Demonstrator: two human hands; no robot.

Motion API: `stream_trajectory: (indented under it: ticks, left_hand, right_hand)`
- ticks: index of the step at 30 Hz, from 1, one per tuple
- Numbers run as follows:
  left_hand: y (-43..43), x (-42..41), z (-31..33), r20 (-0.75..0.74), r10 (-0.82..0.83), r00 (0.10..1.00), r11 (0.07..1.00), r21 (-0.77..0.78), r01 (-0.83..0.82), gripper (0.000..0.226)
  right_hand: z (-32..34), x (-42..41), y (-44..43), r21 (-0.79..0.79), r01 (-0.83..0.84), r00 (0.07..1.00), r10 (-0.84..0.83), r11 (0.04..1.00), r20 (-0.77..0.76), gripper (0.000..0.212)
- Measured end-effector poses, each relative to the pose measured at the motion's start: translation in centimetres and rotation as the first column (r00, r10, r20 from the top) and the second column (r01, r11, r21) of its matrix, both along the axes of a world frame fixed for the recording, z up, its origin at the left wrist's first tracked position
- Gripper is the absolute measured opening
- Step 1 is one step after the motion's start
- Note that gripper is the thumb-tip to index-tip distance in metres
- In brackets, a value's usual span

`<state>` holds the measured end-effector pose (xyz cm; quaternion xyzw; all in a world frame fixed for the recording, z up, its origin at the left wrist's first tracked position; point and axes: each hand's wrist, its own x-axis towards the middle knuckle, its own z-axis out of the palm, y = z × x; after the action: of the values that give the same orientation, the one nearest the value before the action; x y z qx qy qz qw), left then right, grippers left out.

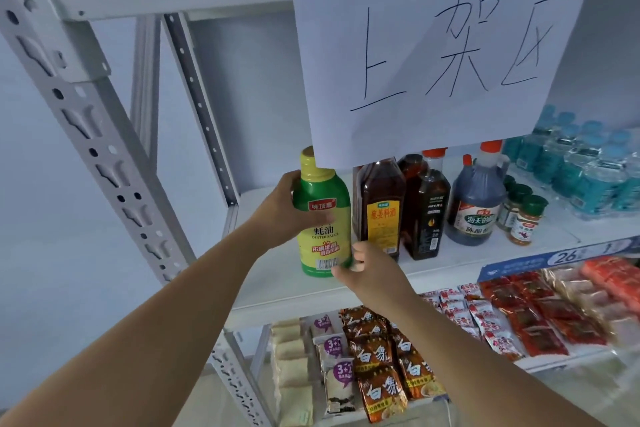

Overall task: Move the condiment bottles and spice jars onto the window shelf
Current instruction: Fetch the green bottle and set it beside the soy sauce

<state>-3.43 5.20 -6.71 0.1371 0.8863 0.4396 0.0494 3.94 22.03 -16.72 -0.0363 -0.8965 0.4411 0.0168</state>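
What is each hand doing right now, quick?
Left hand: grips the green oyster sauce bottle around its upper body.
Right hand: fingers curled round the bottle's base.

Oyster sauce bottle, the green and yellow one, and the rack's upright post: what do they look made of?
The oyster sauce bottle is probably plastic under a glossy printed green-and-yellow sleeve, going by its soft sheen; glass can't be ruled out. The upright post looks like painted metal, matte light grey, judging by its punched slots and thin folded edges.
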Motion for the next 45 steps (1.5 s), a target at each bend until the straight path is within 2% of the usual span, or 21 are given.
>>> stream_trajectory:
  ticks: [4, 11, 17, 21, 24, 32, 36, 45]
  left_hand:
    - [0.5, -1.3, -0.4, 0.039, -0.020, 0.999, 0.999, 0.036, 0.018, 0.078]
    - [-0.3, -1.6, -0.7, 0.014, 0.019, 1.000, 1.000, 0.023, -0.019, 0.067]
    - [-2.1, 1.0, -0.1, -0.008, -0.003, 1.000, 1.000, 0.012, 0.003, 0.057]
    - [-3.7, 3.3, 0.5, 0.005, -0.025, 1.000, 0.999, 0.020, 0.025, 0.056]
    - [-5.5, 5.4, 1.0, -0.021, 0.030, 0.999, 0.999, 0.042, -0.029, 0.056]
    - [-10.9, 12.2, 3.0, -0.083, 0.209, 0.974, 0.976, 0.080, -0.203, 0.052]
    - [-14.6, 15.3, 3.8, -0.097, 0.324, 0.941, 0.945, 0.081, -0.317, 0.053]
    - [-27.6, 24.6, 4.8, -0.095, 0.603, 0.792, 0.795, 0.151, -0.587, 0.060]
  right_hand:
    - [-0.5, -0.3, 0.1, -0.055, -0.061, 0.998, 0.062, 0.997, 0.026, 0.046]
    - [-1.3, -1.2, -0.2, -0.152, -0.079, 0.995, 0.088, 0.985, 0.047, 0.055]
    - [-1.3, -1.3, -0.9, -0.227, -0.132, 0.990, 0.142, 0.965, 0.025, 0.079]
    - [-1.5, -1.5, -2.1, -0.439, -0.207, 0.971, 0.237, 0.874, 0.013, 0.083]
    - [-1.3, -1.0, -3.4, -0.521, -0.310, 0.938, 0.344, 0.795, -0.034, 0.088]
    - [1.0, 1.8, -8.4, -0.494, -0.507, 0.848, 0.513, 0.706, -0.136, 0.068]
    - [1.8, 2.9, -12.9, -0.496, -0.587, 0.784, 0.603, 0.640, -0.149, 0.065]
    - [3.3, 7.0, -28.1, -0.534, -0.735, 0.572, 0.804, 0.417, -0.161, 0.066]
